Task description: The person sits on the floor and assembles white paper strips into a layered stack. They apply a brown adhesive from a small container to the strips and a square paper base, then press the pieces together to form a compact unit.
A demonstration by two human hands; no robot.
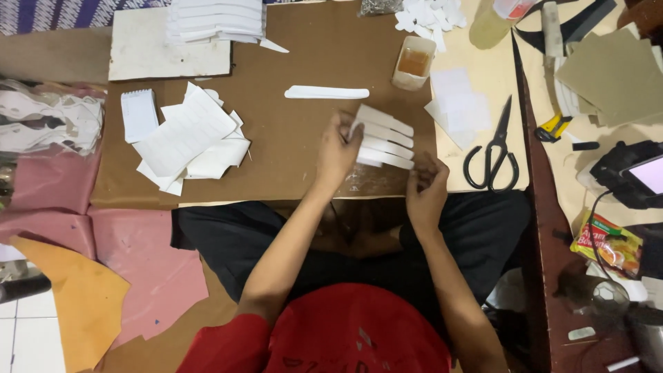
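Observation:
Several white paper strips (384,137) lie fanned out, overlapping, on a brown cardboard sheet (297,131). My left hand (336,150) rests on their left ends with fingers curled over the edges. My right hand (427,192) sits at the lower right of the strips, fingertips touching the lowest strip's end. A single long white strip (326,92) lies apart, farther back on the cardboard.
A pile of white paper pieces (190,138) and a small notepad (139,115) lie at left. Black scissors (493,153), a small cup of brown glue (413,63) and white scraps (429,16) sit right of centre. A stack of folded white pieces (217,21) is at the back.

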